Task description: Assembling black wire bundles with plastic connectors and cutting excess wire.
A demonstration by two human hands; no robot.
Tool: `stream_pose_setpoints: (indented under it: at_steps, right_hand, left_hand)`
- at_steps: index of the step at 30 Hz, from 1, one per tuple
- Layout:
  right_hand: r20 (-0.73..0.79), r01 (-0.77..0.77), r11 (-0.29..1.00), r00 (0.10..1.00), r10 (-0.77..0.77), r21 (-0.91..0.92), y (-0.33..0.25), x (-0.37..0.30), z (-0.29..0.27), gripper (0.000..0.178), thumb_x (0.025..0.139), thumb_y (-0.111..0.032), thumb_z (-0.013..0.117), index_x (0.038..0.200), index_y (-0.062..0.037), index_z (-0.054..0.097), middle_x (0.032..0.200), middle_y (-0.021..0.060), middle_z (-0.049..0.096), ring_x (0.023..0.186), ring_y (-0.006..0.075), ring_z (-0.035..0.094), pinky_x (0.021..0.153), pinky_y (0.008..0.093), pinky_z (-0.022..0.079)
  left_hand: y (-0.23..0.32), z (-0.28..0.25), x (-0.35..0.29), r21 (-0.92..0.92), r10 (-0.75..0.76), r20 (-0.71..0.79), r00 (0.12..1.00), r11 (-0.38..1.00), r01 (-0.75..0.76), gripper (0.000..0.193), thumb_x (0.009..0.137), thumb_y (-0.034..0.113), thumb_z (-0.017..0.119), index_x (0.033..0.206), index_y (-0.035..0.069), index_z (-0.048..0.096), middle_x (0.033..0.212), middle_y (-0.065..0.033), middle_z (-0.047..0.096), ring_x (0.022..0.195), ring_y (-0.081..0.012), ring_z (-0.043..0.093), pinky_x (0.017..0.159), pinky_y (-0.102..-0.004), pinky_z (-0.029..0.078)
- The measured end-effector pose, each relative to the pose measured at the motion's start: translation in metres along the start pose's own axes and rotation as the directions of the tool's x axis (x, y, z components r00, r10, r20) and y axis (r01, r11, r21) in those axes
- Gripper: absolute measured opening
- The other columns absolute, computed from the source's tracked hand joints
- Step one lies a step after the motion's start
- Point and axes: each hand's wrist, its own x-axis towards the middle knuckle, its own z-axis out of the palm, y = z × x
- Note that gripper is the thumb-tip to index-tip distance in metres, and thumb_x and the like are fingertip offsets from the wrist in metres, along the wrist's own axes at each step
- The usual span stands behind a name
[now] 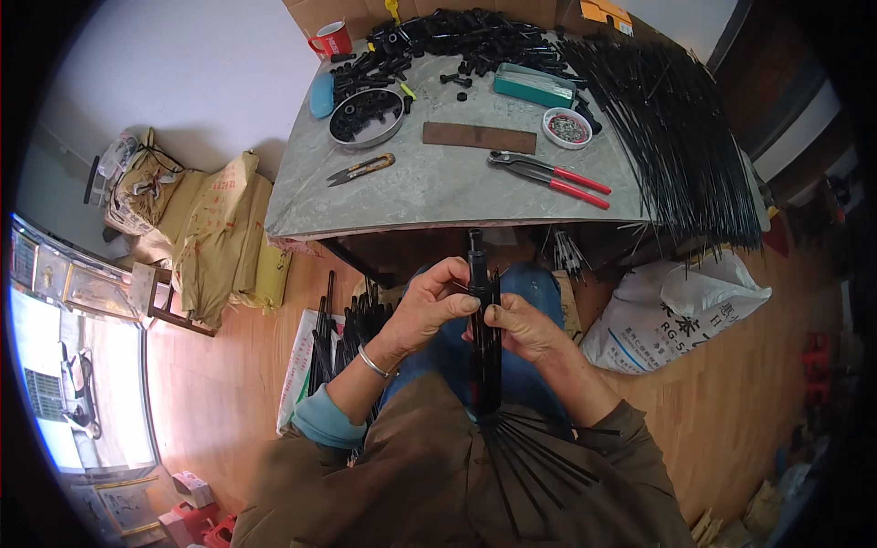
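Upright between my hands, over my lap, stands a black umbrella frame (484, 356), its thin ribs (539, 461) fanning out at the lower end across my brown top. My left hand (429, 306) is closed around its upper part, thumb and fingers pinching near the collar below the tip. My right hand (523, 327) grips the frame from the other side, slightly lower, with the thumb pressed against it. The right fingertips are partly hidden behind the ribs. A silver bangle (373, 362) circles my left wrist.
The grey table (384, 196) ahead bears red-handled nippers (557, 178), thread snips (361, 171), a flat brown bar (480, 138), a bowl of black parts (367, 142) and a long rib bundle (676, 128). A white sack (630, 320) stands right; more frames (343, 329) stand left.
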Motion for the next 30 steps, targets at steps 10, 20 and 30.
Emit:
stream_pose_setpoints:
  at_steps: [10, 20, 30]
  right_hand:
    - [0.084, 0.119, 0.97, 0.987, -0.139, 0.211, -0.008, 0.005, 0.023, 0.038, 0.082, -0.015, 0.071, 0.114, -0.0013, 0.056, 0.089, 0.0086, 0.062, 0.082, 0.0208, 0.063, 0.065, 0.0373, 0.057]
    - [-0.252, 0.263, 0.961, 0.939, -0.233, 0.089, -0.01, 0.004, 0.016, 0.03, 0.085, -0.013, 0.067, 0.111, -0.0019, 0.058, 0.085, 0.005, 0.06, 0.078, 0.0173, 0.061, 0.062, 0.0311, 0.054]
    - [-0.315, 0.557, 0.822, 0.764, -0.563, -0.12, -0.029, 0.018, 0.052, 0.022, 0.086, -0.004, 0.064, 0.107, -0.0021, 0.062, 0.083, 0.0008, 0.062, 0.073, 0.0081, 0.057, 0.064, 0.0207, 0.047]
  left_hand:
    - [0.027, -0.019, 0.022, 0.368, -0.088, 0.213, 0.973, 0.93, 0.004, 0.035, 0.08, 0.015, 0.072, 0.11, 0.006, 0.057, 0.122, -0.0063, 0.048, 0.106, -0.0182, 0.051, 0.087, -0.0319, 0.047]
    - [0.034, 0.056, -0.039, 0.498, -0.022, 0.384, 0.923, 0.847, -0.186, 0.083, 0.075, 0.051, 0.07, 0.134, 0.0, 0.042, 0.124, -0.0122, 0.049, 0.113, -0.0201, 0.049, 0.096, -0.0339, 0.038]
    - [0.015, 0.058, 0.021, 0.364, 0.244, -0.496, 0.833, 0.93, -0.056, 0.027, 0.085, 0.005, 0.064, 0.111, -0.002, 0.058, 0.084, -0.0009, 0.06, 0.067, -0.008, 0.057, 0.066, -0.0207, 0.047]
